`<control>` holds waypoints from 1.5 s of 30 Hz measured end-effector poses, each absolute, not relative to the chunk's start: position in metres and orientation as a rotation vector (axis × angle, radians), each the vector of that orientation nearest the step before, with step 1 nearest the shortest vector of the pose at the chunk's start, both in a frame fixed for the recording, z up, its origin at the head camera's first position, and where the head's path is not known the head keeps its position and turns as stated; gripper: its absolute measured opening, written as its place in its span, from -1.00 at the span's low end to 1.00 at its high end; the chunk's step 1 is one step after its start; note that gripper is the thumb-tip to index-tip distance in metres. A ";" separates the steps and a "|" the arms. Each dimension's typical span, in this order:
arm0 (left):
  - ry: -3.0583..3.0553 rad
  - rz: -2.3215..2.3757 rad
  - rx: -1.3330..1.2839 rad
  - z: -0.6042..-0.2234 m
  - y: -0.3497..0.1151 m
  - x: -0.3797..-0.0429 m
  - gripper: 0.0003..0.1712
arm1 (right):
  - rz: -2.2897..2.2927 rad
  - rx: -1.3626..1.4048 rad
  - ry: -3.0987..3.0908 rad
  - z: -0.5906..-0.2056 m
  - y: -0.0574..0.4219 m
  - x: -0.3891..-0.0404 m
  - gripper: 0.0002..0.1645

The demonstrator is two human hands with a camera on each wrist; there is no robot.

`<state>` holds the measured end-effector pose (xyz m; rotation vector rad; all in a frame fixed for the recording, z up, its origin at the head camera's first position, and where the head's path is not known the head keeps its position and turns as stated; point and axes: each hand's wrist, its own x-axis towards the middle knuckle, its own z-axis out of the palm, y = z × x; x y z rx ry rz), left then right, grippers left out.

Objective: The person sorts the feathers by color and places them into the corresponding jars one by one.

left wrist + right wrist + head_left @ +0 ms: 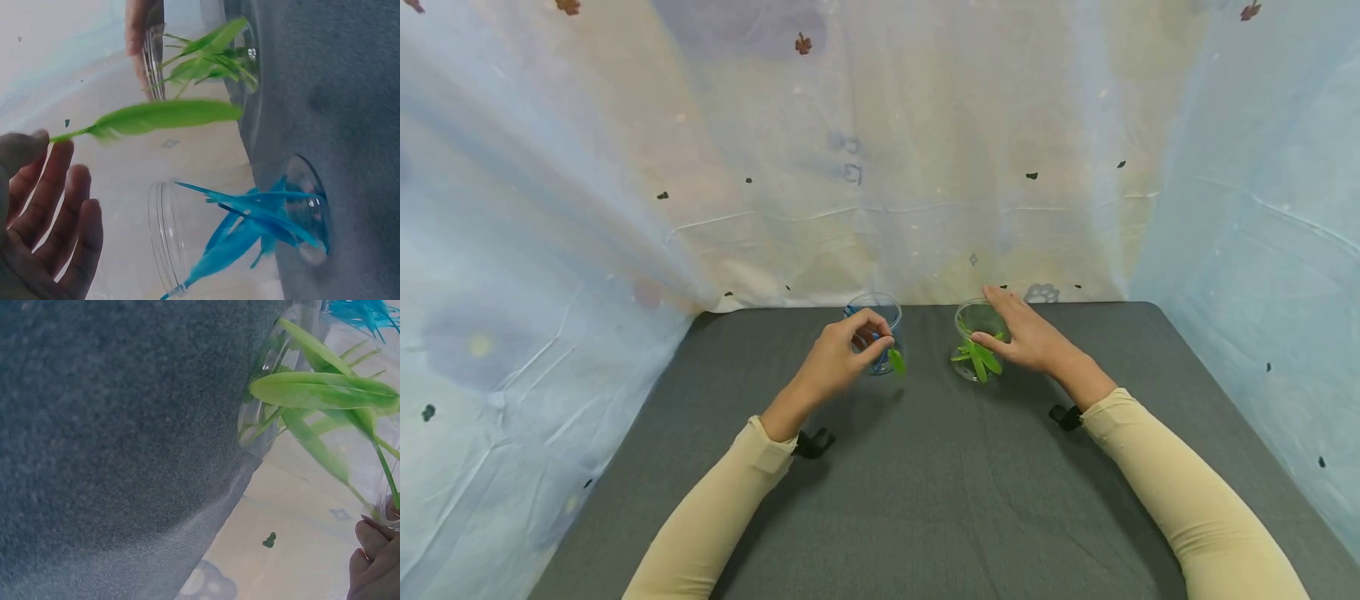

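My left hand (pixel 838 354) pinches a green feather (pixel 162 117) by its quill, between thumb and index finger. The other left fingers are loosely bent and touch nothing. Just beyond that hand stands a clear plastic jar (pixel 165 231) with several blue feathers (pixel 234 237) leaning inside it. To its right is a second clear jar (pixel 957 320), upright, containing several green feathers (pixel 325 390). My right hand (pixel 1033 337) grips this jar near its rim, thumb at the front and fingers toward the back. The held feather hangs outside both jars, on the near side of the blue one.
Both jars stand near the far edge of a dark grey cloth-covered table (pixel 925 483). A pale patterned curtain (pixel 925 150) hangs behind and along the sides. Black wrist straps (pixel 815 443) sit at the sleeve cuffs.
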<state>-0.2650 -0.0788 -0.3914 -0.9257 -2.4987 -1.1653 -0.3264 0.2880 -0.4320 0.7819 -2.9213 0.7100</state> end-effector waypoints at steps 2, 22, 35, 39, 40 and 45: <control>-2.466 -1.209 -0.899 -0.389 -0.077 -0.267 -0.91 | 0.694 0.784 -2.915 -0.432 0.288 -0.327 0.20; -2.284 -1.376 -0.812 -0.373 -0.046 -0.293 -0.83 | 0.695 0.788 -2.928 -0.431 0.287 -0.327 0.20; -2.259 -1.414 -0.833 -0.372 -0.015 -0.301 -0.80 | 0.696 0.770 -2.916 -0.432 0.286 -0.328 0.21; -2.251 -1.444 -0.846 -0.375 -0.007 -0.302 -0.80 | 0.681 0.770 -2.922 -0.433 0.286 -0.329 0.20; -2.252 -1.451 -0.847 -0.376 -0.005 -0.302 -0.80 | 0.680 0.768 -2.927 -0.433 0.286 -0.329 0.20; -2.250 -1.477 -0.840 -0.378 0.005 -0.307 -0.80 | 0.689 0.756 -2.947 -0.431 0.286 -0.328 0.19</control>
